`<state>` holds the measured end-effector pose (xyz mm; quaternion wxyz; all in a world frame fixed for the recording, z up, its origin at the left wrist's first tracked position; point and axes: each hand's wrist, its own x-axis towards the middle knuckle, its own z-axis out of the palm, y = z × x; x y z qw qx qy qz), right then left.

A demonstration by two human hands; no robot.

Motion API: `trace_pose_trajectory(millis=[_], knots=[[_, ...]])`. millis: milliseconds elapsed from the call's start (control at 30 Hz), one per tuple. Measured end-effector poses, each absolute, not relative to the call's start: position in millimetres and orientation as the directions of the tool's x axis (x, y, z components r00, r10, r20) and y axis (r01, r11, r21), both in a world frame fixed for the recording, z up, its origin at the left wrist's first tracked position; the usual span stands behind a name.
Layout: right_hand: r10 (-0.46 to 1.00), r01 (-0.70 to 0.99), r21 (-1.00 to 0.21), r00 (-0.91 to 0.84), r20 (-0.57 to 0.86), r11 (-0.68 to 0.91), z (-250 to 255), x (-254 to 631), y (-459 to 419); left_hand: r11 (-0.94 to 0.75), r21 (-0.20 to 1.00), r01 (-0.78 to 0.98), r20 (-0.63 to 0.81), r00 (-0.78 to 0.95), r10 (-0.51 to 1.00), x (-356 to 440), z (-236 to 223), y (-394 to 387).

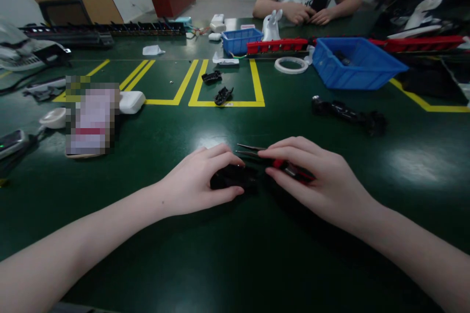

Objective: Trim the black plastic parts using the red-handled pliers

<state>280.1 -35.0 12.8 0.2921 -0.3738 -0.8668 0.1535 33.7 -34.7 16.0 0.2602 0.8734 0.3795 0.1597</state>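
My left hand (203, 176) is closed around a black plastic part (235, 178) on the green table, thumb on the near side and fingers over the far side. Its detail is too dark to make out. Just to the right, my right hand (312, 171) grips long-nose pliers (279, 162) with red and black handles. Their two slim metal jaws stand slightly apart and point left, above the far right end of the black part. I cannot tell whether they touch it.
Beyond my hands, two small black parts (223, 95) lie inside yellow tape lines. A longer black part (348, 115) is at right, below a blue bin (360, 71). White tape roll (291, 65) sits mid-table; a phone (93, 122) and white case (131, 102) stand left. A person sits opposite.
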Motion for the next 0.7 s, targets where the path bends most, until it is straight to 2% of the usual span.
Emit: trace_pose_trajectory(millis=[100,167,333,700], knots=[[0.733,0.676,-0.287,-0.603,0.315,0.679,9,299,-23,-0.548,0.580,0.603,0.067,0.635,0.769,29,17,-31],[0.748,0.704,-0.255,-0.610,0.262,0.663,5,309,-16,-0.531,0.594,0.604,0.069,0.619,0.782,26,17,-28],[0.773,0.721,-0.280,-0.590,0.232,0.634,-3,318,-9,-0.516,0.599,0.612,0.084,0.593,0.801,18,14,-23],[0.818,0.746,-0.340,-0.496,0.291,0.573,-9,329,-1,-0.581,0.558,0.593,0.104,0.644,0.758,8,12,-19]])
